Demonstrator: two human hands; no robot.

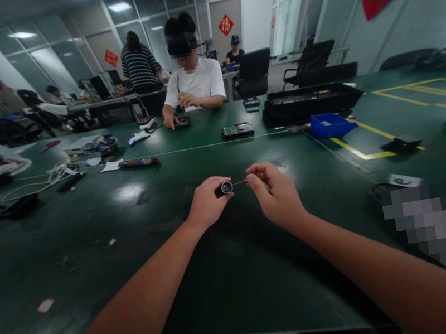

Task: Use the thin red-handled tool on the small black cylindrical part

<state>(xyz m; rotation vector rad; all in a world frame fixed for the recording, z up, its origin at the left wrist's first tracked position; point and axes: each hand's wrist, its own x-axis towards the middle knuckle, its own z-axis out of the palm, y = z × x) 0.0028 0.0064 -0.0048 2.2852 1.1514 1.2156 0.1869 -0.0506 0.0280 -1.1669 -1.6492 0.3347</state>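
Observation:
My left hand (pixel 208 203) is closed around a small black cylindrical part (pixel 225 188), gripped between thumb and fingers above the table. Its round end, with a silvery rim, faces me; what lies inside that end is too small to tell. A slim screwdriver (pixel 244 181) with a reddish handle is pinched in my right hand (pixel 274 192). Its thin shaft points left, and the tip is at the right side of the black part. Whether the tip touches it or only lies beside it I cannot tell. My fingers hide most of the handle.
Across the green table (pixel 175 293) a person (pixel 193 84) works on a small dark device. Before them lie a hard drive (pixel 238 130), a black tray (pixel 312 102), a blue bin (pixel 331 125) and a dark cylindrical tool (pixel 139 163). Cables and a pixelated object (pixel 444 228) flank me.

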